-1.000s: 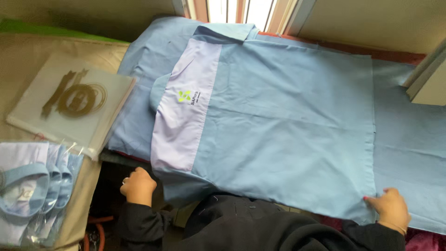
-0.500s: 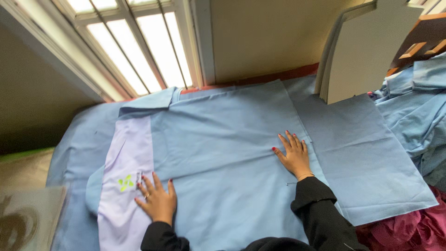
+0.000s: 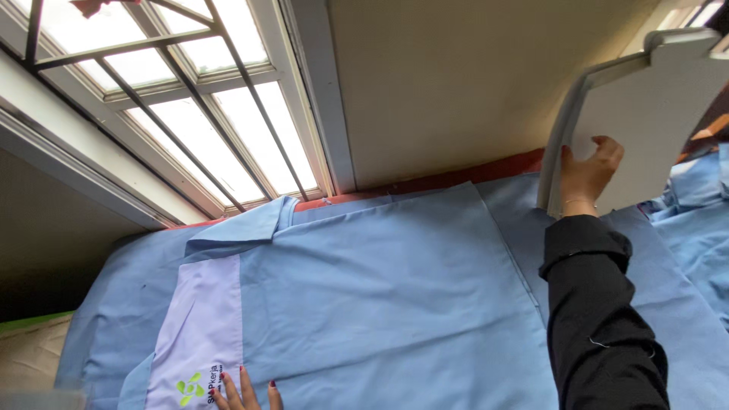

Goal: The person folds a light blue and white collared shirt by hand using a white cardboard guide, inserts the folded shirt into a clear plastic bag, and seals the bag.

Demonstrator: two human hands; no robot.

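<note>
Change: since the frame 0.5 s ago, your right hand (image 3: 588,171) has left the cloth and gone up to the grey board; your left hand (image 3: 241,392) has slid down toward the bottom edge of view, and your head has tilted up, so more window shows.
Meaning: as a judgement, smoothing looks finished and the board is being fetched for the shirt.
Window: large barred window (image 3: 182,129) at upper left, bright panes, pale frame.
Wall: plain beige wall (image 3: 456,83) to the right of the window, with a red strip (image 3: 456,178) along its base.
Shirt: blue shirt (image 3: 380,304) lies flat across the table, collar (image 3: 243,225) toward the window, touching the red strip at its top edge.
Panel: 1 pale lilac panel (image 3: 201,334) runs down the shirt's left part.
Board: flat grey board (image 3: 645,114) with a notched top, upright and tilted at upper right, above the shirt's right side.
More cloth: further blue fabric (image 3: 699,228) heaped at the far right.
Right hand: your fingers are curled round the board's lower left edge, holding it; black sleeve (image 3: 600,304) covers the arm.
Left hand: only fingertips with red nails show, pressed flat and spread on the shirt.
Label: small green leaf-shaped emblem (image 3: 187,389) with dark print beside it, low on the lilac panel, just beside your left fingertips.
</note>
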